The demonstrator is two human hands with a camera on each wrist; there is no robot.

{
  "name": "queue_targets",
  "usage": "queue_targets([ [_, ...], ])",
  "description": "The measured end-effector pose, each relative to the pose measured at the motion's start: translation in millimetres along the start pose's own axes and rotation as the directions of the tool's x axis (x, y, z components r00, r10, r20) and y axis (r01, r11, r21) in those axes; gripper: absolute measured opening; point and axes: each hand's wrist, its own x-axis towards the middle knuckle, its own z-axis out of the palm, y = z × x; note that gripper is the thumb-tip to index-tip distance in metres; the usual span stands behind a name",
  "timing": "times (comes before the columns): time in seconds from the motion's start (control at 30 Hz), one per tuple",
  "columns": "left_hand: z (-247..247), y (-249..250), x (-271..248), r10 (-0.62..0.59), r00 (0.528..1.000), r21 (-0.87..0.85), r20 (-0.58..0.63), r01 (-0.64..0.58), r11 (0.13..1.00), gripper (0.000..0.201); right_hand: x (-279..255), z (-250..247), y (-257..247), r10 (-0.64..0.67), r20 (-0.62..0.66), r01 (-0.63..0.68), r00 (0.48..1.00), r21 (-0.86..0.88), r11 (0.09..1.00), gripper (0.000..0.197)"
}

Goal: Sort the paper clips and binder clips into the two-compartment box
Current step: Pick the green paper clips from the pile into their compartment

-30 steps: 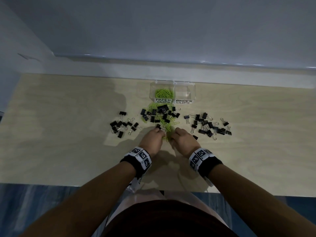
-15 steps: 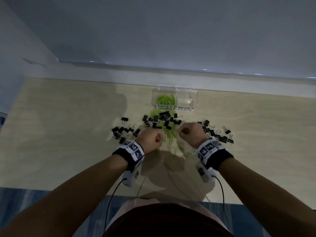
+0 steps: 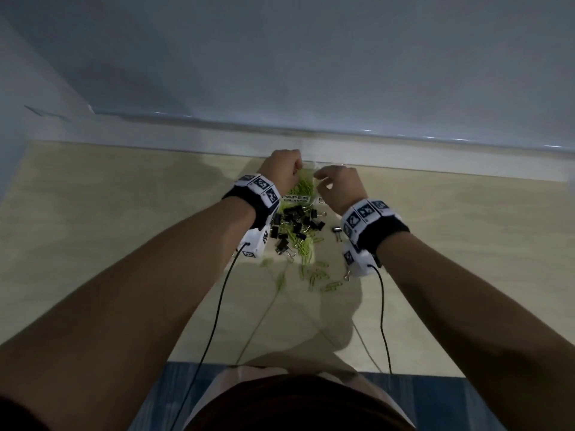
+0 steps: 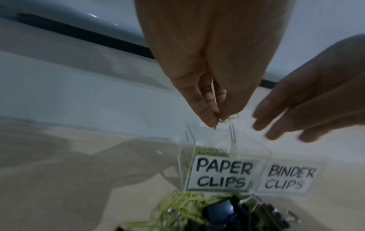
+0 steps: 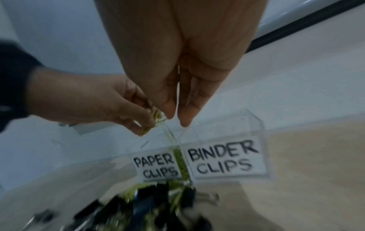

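Note:
The clear two-compartment box [image 4: 187,140] stands at the table's far edge, labelled PAPER CLIPS [image 4: 223,175] and BINDER CLIPS [image 5: 223,157]. Green paper clips [image 3: 303,186] lie in the left compartment. My left hand [image 4: 215,120] hovers just above that compartment and pinches a few green paper clips [image 4: 225,121] between thumb and fingertips. My right hand [image 5: 177,120] hangs over the divider with its fingers straight and pointing down; I see nothing in it. A mixed pile of black binder clips and green paper clips [image 3: 295,228] lies just in front of the box.
Loose green paper clips [image 3: 317,275] are scattered nearer me. A lone binder clip [image 3: 337,230] lies by my right wristband. Both forearms hide the table's sides. Behind the box runs a white ledge [image 3: 186,135] under a wall.
Both hands lifted off the pile and moved forward to above the box. The left carries paper clips. The right, a closed fist half a second ago, now has straight fingers.

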Motion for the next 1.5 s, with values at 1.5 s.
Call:
queue_targets([
  [1.5, 105.5, -15.8, -175.1, -0.162, 0.951, 0.227, 0.265, 0.102, 0.969, 0.022, -157.6, 73.7, 3.6, -0.017, 0.312, 0.052, 0.950, -0.103, 0.993, 0.016],
])
